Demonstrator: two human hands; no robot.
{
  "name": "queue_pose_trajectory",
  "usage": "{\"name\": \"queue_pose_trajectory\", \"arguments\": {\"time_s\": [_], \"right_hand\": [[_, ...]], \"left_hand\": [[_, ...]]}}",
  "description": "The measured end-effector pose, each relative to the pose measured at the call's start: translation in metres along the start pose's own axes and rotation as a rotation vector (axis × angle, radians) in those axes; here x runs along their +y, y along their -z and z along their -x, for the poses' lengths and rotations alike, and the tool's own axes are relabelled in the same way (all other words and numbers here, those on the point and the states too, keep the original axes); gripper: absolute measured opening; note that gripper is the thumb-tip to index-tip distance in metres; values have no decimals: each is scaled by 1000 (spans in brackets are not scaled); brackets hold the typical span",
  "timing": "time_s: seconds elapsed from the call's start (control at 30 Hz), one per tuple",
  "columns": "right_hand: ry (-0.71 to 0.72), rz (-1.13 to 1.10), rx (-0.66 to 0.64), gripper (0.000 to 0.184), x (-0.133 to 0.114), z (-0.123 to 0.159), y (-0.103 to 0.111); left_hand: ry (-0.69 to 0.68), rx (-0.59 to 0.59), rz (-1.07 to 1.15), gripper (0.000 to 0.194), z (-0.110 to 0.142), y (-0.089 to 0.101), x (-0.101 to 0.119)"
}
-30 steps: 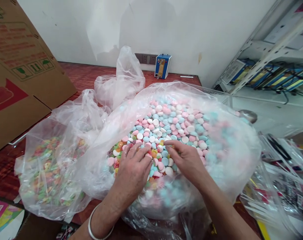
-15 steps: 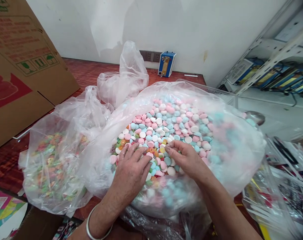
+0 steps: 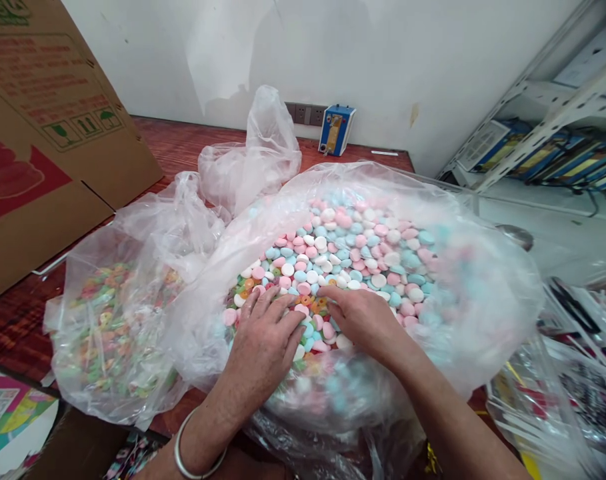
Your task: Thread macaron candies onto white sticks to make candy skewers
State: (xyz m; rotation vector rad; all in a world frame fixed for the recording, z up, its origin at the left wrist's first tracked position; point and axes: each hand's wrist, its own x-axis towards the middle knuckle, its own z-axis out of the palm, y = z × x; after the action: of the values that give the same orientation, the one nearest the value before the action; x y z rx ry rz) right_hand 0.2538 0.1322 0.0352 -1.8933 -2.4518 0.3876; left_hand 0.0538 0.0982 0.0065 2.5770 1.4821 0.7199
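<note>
A large clear plastic bag (image 3: 497, 300) lies spread on the table, its mouth folded back around a heap of pink, blue and white button-shaped candies (image 3: 333, 257). My left hand (image 3: 263, 340) rests palm down on the left part of the heap, fingers stretched and slightly apart, holding nothing visible. Just to its right, my right hand (image 3: 367, 323) reaches into the candies with its index finger extended and thumb apart from it; the other fingers are partly hidden underneath. Between the hands lie several small orange ring candies (image 3: 305, 301), with a few more left of my left hand.
To the left is a second clear bag (image 3: 107, 333) of colourful ring candies, and behind it a crumpled bag (image 3: 270, 127). A cardboard box (image 3: 57, 133) stands far left. A blue device (image 3: 337, 130) sits by the wall sockets. Shelving (image 3: 533, 120) and plastic packaging (image 3: 547, 400) are right.
My right hand has moved slightly left and loosened from a pinch, its index finger now reaching over the orange rings. My left hand stays in place. The view shifted slightly.
</note>
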Motion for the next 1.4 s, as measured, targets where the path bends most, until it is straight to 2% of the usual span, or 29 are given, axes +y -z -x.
{"name": "queue_pose_trajectory", "arguments": {"time_s": [0.1,0.3,0.4,0.5,0.63,0.77,0.9,1.13,1.23,1.3,1.4], "right_hand": [[28,92,-45,26,-6,-3,-1],[10,44,-67,22,-2,-5,-3],[17,-33,-74,20,4,-2,0],[74,-208,-113,15,9,3,2],[112,-377,-130,21,13,4,2],[10,-238,-61,27,6,0,2],[32,-30,-70,29,-2,-4,0],[38,-92,-62,15,-1,-7,-3],[33,-281,-49,8,7,-2,-2],[37,-597,-21,11,14,5,-2],[5,-1182,22,22,25,15,-2]], "left_hand": [[9,-15,8,17,0,0,0],[14,-18,17,17,1,1,0],[12,-14,16,16,0,1,0],[14,-14,17,17,0,1,0],[12,-25,17,17,0,2,0],[12,-24,16,18,-1,3,1],[12,-27,8,18,-1,3,1],[15,-32,-1,18,0,2,1],[13,-40,3,17,0,2,1],[14,-38,6,17,-1,2,1],[7,-17,13,17,-1,3,1]]}}
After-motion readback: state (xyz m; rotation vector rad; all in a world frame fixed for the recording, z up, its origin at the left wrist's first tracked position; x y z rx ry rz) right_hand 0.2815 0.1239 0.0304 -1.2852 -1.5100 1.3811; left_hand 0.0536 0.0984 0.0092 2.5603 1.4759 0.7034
